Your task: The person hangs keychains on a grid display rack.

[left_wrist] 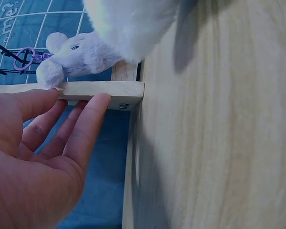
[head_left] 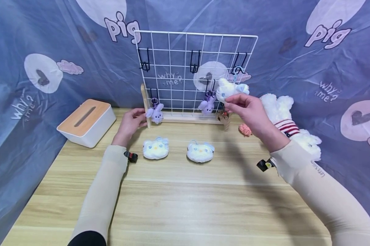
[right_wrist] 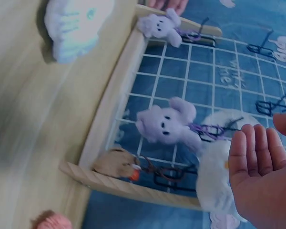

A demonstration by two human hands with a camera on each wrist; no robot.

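Note:
My right hand [head_left: 249,107] pinches a white plush cat-head keychain [head_left: 231,89] by its lower side, in front of the right part of the white wire grid rack [head_left: 179,73]. Its light-blue ring overlaps the black hook [head_left: 236,63] at the upper right. At the other end, my left hand [head_left: 130,123] holds the rack's wooden side post [left_wrist: 100,89] between thumb and fingers. A purple bunny keychain [head_left: 155,113] hangs right beside that hand, a second purple bunny keychain [head_left: 207,105] hangs lower right, and a brown plush keychain [right_wrist: 117,162] hangs near the right post.
Two more white cat-head plushes, the left one [head_left: 155,148] and the right one [head_left: 200,152], lie on the wooden table [head_left: 172,201]. A tissue box [head_left: 86,123] stands at left. A white plush toy [head_left: 290,126] and a pink fuzzy item [head_left: 245,130] lie at right.

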